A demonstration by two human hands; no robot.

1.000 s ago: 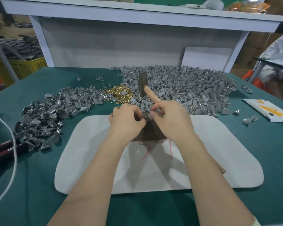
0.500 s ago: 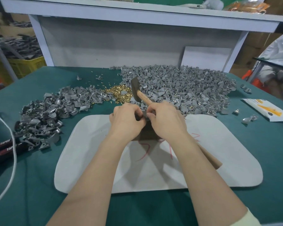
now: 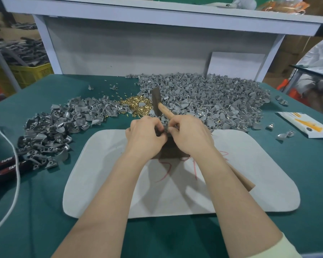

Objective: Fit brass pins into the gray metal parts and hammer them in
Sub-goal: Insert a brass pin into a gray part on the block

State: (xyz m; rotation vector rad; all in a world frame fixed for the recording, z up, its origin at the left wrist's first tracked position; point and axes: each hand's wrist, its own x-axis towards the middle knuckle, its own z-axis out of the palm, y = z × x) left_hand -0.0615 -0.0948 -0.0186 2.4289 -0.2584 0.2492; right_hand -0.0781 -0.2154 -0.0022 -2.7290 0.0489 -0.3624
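Over the mat's (image 3: 101,183) far edge the left hand (image 3: 145,135) and right hand (image 3: 191,135) meet, pinching a mostly hidden part (image 3: 165,130) above a dark block (image 3: 169,150) lying on the mat. The right hand also grips the hammer (image 3: 164,111). Its head rises beyond the mat, beside the pins (image 3: 135,107).

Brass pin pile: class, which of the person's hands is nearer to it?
Left. The left hand, pinching a gray part, lies just on the near side of the brass pin pile; the right hand, gripping the hammer, is farther off to the pile's right.
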